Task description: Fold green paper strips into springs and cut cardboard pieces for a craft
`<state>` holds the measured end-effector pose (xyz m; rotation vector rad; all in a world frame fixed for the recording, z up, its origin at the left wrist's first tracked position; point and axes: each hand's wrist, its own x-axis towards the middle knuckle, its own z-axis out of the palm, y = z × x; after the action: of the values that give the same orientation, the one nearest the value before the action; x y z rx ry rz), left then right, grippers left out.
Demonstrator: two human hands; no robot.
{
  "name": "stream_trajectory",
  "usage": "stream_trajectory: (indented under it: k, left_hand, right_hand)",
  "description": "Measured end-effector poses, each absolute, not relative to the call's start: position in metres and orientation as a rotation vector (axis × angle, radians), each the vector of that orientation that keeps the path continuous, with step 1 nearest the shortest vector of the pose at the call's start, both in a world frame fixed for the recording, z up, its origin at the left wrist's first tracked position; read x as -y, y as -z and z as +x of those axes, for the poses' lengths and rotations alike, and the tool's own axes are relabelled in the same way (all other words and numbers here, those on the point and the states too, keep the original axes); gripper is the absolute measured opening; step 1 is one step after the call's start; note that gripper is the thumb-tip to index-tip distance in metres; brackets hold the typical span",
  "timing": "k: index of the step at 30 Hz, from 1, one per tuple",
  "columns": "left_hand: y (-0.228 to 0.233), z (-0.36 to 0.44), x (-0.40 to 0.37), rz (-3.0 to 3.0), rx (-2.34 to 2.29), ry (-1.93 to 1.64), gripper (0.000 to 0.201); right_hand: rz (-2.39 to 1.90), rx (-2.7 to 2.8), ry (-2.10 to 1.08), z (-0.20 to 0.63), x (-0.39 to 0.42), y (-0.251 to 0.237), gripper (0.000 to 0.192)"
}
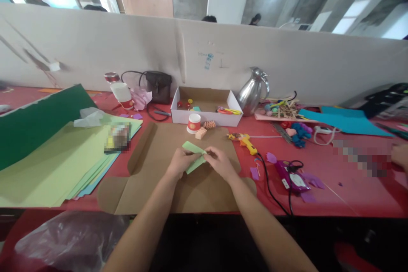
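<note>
Between my two hands is a light green piece of paper [194, 166], held just above a flattened brown cardboard sheet [149, 191]. My left hand [181, 162] pinches the paper's left side, thumb on top. At the paper's right end, the fingertips of my right hand [219, 162] are pressed together on its edge. Just beyond my hands stands a red and white paper cup [194, 123]. Beside the cup lie a pale orange folded paper strip [200, 133] and a darker orange pleated one [209, 125].
A yellow glue gun [248, 143] lies right of the cardboard, its black cord running past a purple box [291, 177]. Behind are a white tray [204, 118] and a steel jug [253, 91]. Stacked coloured paper [41, 165] lies left. Another person's hand [400, 156] shows far right.
</note>
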<state>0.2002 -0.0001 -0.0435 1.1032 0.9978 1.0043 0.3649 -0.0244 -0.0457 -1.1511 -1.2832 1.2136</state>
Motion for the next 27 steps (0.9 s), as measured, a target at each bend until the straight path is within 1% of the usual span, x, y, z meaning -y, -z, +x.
stream_trajectory:
  k: [5,8,10,15,21,25,27]
  left_hand:
    - [0.0437,0.1993,0.0003,1.141,-0.979,-0.975,0.027]
    - [0.0443,0.1999,0.0003,1.168,-0.952,-1.007,0.029]
    - [0.0448,0.2004,0.0003,1.189,-0.942,-1.023,0.030]
    - [0.0447,0.1994,0.0008,1.224,-0.920,-1.039,0.029]
    - [0.0442,0.1966,0.0003,1.193,-0.921,-1.068,0.026]
    - [0.0440,0.1954,-0.0002,1.186,-0.934,-1.064,0.019]
    - [0.0437,0.1955,-0.0003,1.189,-0.939,-1.059,0.019]
  right_hand:
    - [-1.132,1.302,-1.270,0.3649,0.0266,0.0437,0.020]
    - [-1.121,1.291,-1.286,0.3637,0.0271,0.0423,0.011]
    - [-1.115,1.270,-1.294,0.3632,0.0266,0.0425,0.009]
    - [-1.048,1.172,-1.331,0.3619,0.0235,0.0450,0.016]
    - [-0.961,1.060,-1.449,0.3626,0.0233,0.0454,0.019]
    - [-0.944,1.010,-1.503,0.3617,0.0236,0.0475,0.021]
    - [-0.949,0.995,-1.518,0.3609,0.0237,0.0478,0.020]
